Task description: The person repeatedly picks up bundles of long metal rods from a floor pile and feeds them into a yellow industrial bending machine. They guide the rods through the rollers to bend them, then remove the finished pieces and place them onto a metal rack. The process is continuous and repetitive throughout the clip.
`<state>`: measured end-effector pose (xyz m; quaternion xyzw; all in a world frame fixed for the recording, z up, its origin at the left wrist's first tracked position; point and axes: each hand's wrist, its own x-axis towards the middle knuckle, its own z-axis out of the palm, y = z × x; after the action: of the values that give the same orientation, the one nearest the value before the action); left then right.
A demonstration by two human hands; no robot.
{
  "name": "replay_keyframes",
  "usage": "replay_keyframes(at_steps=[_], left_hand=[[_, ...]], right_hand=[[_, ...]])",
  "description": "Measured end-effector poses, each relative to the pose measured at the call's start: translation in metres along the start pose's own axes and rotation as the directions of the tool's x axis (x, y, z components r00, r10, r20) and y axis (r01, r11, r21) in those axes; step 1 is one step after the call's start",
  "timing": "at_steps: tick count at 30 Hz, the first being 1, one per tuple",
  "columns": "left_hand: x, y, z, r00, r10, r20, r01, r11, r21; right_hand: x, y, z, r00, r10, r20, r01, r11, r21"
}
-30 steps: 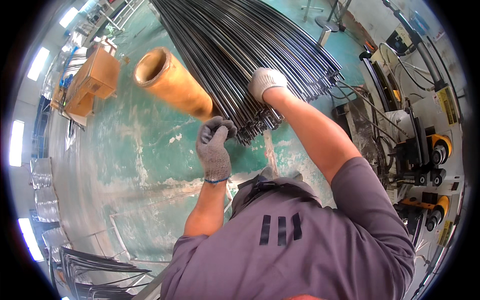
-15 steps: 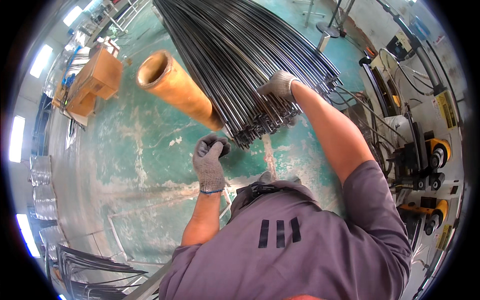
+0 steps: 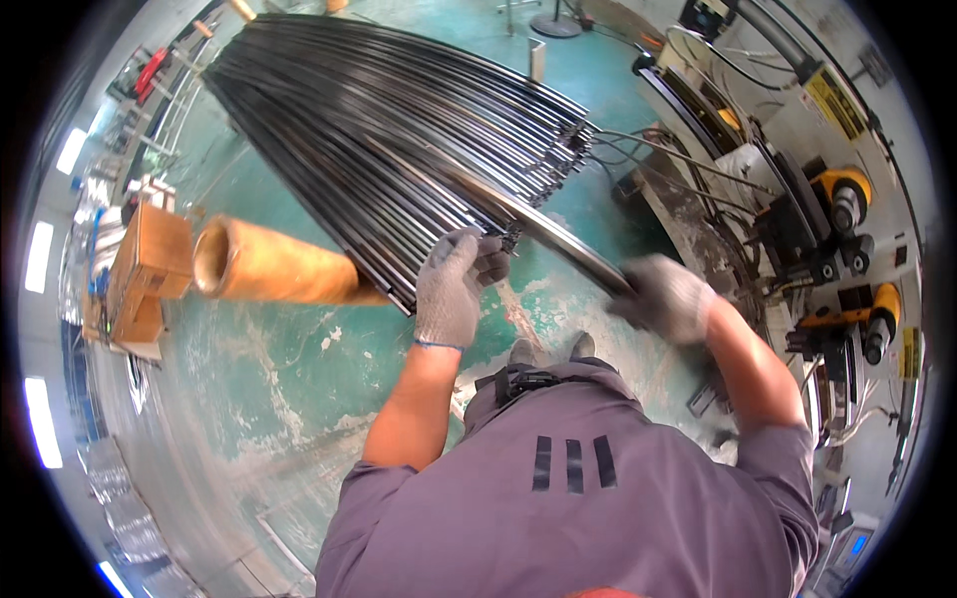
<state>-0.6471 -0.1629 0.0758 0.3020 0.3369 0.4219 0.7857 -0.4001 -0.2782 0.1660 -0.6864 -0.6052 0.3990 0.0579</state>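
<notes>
A large bundle of long, thin dark metal tubes (image 3: 329, 110) lies ahead of me, its near ends fanned unevenly. My right hand (image 3: 670, 299), in a grey knitted glove and smeared by motion, is closed around the end of a metal tube (image 3: 563, 239). That tube slants up and left over the bundle, its near end drawn out past the other ends. At the near ends of the bundle is my gloved left hand (image 3: 457, 284), fingers loosely curled and apart, with nothing visible in it. Whether its fingertips touch the tubes I cannot tell.
A thick yellow-brown hollow cylinder (image 3: 284, 261) lies against the bundle's left side. Cardboard boxes (image 3: 155, 259) stand farther left. To the right is a machine with yellow-and-black motor-like units (image 3: 842, 194) and cables. A round black stand base (image 3: 556, 27) sits beyond the bundle.
My right hand has moved right and toward me from the bundle, drawing a tube out. My left hand has risen rightward to the tube ends. The view has turned, shifting the scene left.
</notes>
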Motion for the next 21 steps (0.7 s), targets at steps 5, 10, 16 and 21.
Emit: replay_keyframes(at_steps=[5, 10, 16, 21], left_hand=[[0.047, 0.010, 0.018, 0.992, -0.122, 0.024, 0.124, 0.973, -0.195], [0.070, -0.014, 0.039, 0.977, -0.210, 0.021, 0.208, 0.939, -0.273], [0.025, -0.059, 0.102, 0.873, -0.487, 0.002, 0.462, 0.826, -0.322], [0.046, -0.044, 0.144, 0.950, -0.214, 0.228, 0.263, 0.942, -0.209]], right_hand=[[-0.174, 0.081, 0.034, 0.935, 0.342, -0.098, -0.347, 0.937, -0.038], [-0.222, 0.103, 0.103, 0.612, 0.470, -0.636, -0.630, 0.776, -0.033], [-0.270, 0.223, 0.177, 0.454, 0.365, -0.813, -0.652, 0.758, -0.023], [-0.364, 0.311, 0.211, 0.213, 0.588, -0.780, -0.817, 0.545, 0.188]])
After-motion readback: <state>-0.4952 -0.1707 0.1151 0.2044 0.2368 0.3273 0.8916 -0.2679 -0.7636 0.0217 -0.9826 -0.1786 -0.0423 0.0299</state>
